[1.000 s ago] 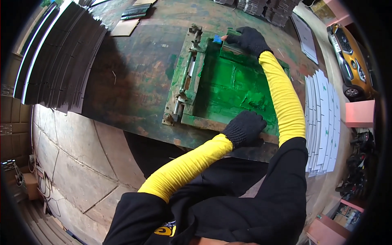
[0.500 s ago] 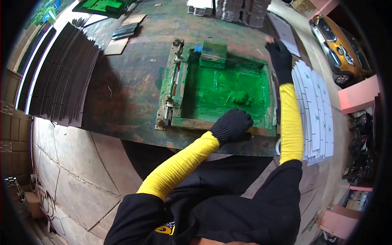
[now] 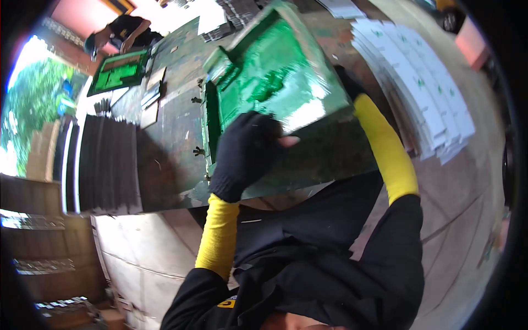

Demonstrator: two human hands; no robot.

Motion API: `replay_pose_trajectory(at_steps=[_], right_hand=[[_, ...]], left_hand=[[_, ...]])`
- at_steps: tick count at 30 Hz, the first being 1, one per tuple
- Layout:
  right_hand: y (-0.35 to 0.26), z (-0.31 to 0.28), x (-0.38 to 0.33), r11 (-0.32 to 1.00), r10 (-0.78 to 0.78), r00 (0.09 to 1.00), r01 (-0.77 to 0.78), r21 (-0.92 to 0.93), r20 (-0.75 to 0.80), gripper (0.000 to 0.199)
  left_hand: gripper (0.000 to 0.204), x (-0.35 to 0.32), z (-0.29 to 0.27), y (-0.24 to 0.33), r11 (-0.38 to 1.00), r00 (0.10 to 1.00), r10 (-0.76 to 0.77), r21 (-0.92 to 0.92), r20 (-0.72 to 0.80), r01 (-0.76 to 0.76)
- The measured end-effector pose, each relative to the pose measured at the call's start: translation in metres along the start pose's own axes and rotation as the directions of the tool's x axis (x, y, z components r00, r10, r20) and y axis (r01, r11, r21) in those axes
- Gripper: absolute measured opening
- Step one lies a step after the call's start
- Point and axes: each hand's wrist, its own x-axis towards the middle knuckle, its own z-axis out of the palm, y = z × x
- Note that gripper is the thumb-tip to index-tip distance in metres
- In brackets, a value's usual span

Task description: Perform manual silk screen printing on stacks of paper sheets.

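Note:
A wooden screen-printing frame [image 3: 264, 88], its mesh coated in wet green ink, is tilted up from the table with its right side raised. A lump of thick green ink [image 3: 269, 87] sits on the mesh, and a green-stained block [image 3: 220, 65] lies at its left side. My left hand [image 3: 247, 148], in a black glove with a bare thumb tip, is closed at the frame's near edge. My right hand [image 3: 350, 82], also gloved, is at the frame's raised right side; its fingers are hidden by the frame.
White printed sheets [image 3: 412, 82] lie stacked at the right table edge. A stack of dark boards [image 3: 107, 165] stands at the left. Metal hinge bolts [image 3: 198, 151] stick out left of the frame. Another person [image 3: 132, 36] bends near a second green frame [image 3: 118, 71] at the far left.
The frame, flat before, has been raised on its right side. My right hand has moved to its right edge, my left hand leftward along the near edge. The view has shifted.

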Motion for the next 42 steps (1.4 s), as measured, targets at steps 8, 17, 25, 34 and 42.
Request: replay_pose_trajectory(at_steps=[8,17,25,34,42], right_hand=[[-0.111,0.096,-0.006,0.38,-0.044,0.92,0.376,-0.845,0.39,0.156],[-0.132,0.103,-0.003,0.368,0.035,0.908,0.377,-0.85,0.418,0.152],[-0.14,0.103,0.0,0.328,0.019,0.917,0.37,-0.869,0.398,0.156],[-0.173,0.066,-0.036,0.202,-0.142,0.918,0.392,-0.898,0.369,0.144],[-0.202,-0.087,-0.151,0.246,-0.253,0.94,-0.167,-0.955,-0.23,0.127]], left_hand=[[0.034,-0.036,-0.046,-0.027,0.989,0.967,-0.137,-0.089,-0.217,0.12],[0.048,-0.064,-0.084,-0.024,0.906,0.891,-0.382,-0.291,-0.244,0.309],[0.051,-0.066,-0.088,-0.029,0.903,0.878,-0.373,-0.333,-0.3,0.27],[0.042,-0.066,-0.082,-0.023,0.906,0.895,-0.318,-0.38,-0.315,0.188],[0.055,-0.069,-0.077,-0.038,0.901,0.883,-0.321,-0.399,-0.341,0.173]])
